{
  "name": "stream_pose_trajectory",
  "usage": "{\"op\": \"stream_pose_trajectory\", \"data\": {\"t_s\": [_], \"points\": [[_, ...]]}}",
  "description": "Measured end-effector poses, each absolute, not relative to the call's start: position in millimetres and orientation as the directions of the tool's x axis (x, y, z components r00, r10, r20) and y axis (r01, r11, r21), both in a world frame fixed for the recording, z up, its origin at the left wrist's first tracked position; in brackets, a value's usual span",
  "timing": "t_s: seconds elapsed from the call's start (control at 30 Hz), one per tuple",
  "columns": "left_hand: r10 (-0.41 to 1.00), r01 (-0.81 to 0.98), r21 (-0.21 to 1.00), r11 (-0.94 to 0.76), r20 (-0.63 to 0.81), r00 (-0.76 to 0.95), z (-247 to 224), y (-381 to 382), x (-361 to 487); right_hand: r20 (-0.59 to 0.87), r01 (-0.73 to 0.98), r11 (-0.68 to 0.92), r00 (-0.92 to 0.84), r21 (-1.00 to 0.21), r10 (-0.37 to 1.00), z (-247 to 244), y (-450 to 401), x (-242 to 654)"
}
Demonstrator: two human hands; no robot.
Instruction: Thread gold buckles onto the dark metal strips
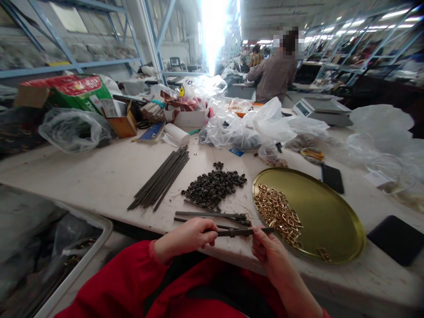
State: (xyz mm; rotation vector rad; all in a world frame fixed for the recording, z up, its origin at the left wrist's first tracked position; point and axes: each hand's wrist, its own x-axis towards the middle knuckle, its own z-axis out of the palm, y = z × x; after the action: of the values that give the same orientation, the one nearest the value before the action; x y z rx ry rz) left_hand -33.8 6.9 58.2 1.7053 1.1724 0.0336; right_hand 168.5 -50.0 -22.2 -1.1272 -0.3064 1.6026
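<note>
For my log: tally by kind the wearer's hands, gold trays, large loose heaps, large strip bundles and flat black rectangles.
Left hand and right hand: 2
Gold tray: 1
Dark-loop heap and gold-buckle heap: 2
Dark strip bundle: 1
Small black rectangle and large black rectangle: 2
Total: 8

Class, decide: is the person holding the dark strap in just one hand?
No: the left hand and right hand both pinch the strap, one on either side of its dark loop.

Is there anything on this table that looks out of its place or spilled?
Nothing looks plainly spilled. Slightly odd: one tiny piece sits alone on the table beside the far end of the dark strips, and on the gold tray, stray buckles lie apart from their pile.
</note>
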Motion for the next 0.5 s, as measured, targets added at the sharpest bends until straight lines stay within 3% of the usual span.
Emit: {"op": "stream_pose_trajectory", "data": {"t_s": [0.1,0.17,0.23,0.33,0.43,0.5], "points": [[0.712,0.716,0.691,-0.093,-0.457,0.533,64.4,10.6,-43.9,-0.499,-0.521,-0.388,0.087,-0.760,0.862,-30.4,-51.9,187.1],[0.696,0.722,0.676,-0.147,-0.448,0.561,69.7,12.4,-47.9,-0.418,-0.298,-0.352,0.195,-0.887,0.887,-28.5,-49.1,204.0],[0.673,0.712,0.674,-0.198,-0.435,0.599,73.6,13.5,-48.4,-0.225,0.029,-0.240,0.255,-0.970,0.941,-18.7,-43.6,216.1],[0.623,0.663,0.682,-0.308,-0.382,0.682,76.4,13.2,-41.7,-0.041,0.311,-0.035,-0.013,-0.950,0.999,4.0,-36.3,211.5],[0.605,0.618,0.619,-0.485,-0.272,0.748,81.9,11.6,-31.1,-0.051,0.333,0.077,-0.360,-0.940,0.931,20.2,-34.1,184.8],[0.694,0.629,0.523,-0.575,-0.097,0.714,89.3,9.4,-26.0,-0.044,0.292,0.080,-0.393,-0.953,0.918,22.0,-33.9,167.3]]}}
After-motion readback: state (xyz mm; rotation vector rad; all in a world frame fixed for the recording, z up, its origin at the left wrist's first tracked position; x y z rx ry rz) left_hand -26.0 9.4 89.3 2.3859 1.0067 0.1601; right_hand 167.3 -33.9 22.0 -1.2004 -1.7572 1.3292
